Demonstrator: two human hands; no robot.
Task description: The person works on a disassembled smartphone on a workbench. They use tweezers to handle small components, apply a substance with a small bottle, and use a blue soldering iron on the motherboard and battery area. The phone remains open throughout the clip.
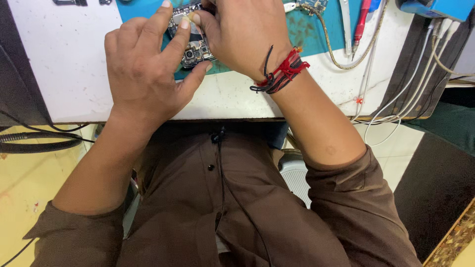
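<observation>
Bare white table [64, 64] lay open left of the left hand [143, 69]. To the right, a braided grey cable [330, 52], a red pen-shaped tool [361, 24] (tip toward the person) and white cords [396, 106] crowded the way.

White worktop [69, 64], speckled with small dark marks. Teal mat [307, 34] on it. Opened phone [194, 49]: black and grey innards, silver shields. Wrist threads [282, 74] red and black (on the right wrist). Shirt [237, 207] plain dark brown, black buttons. Cables [410, 94] white, braided cable [329, 49] beige-grey. Pen tool [362, 22] red. Box [440, 7] blue. Floor [20, 188] pale yellow.
</observation>
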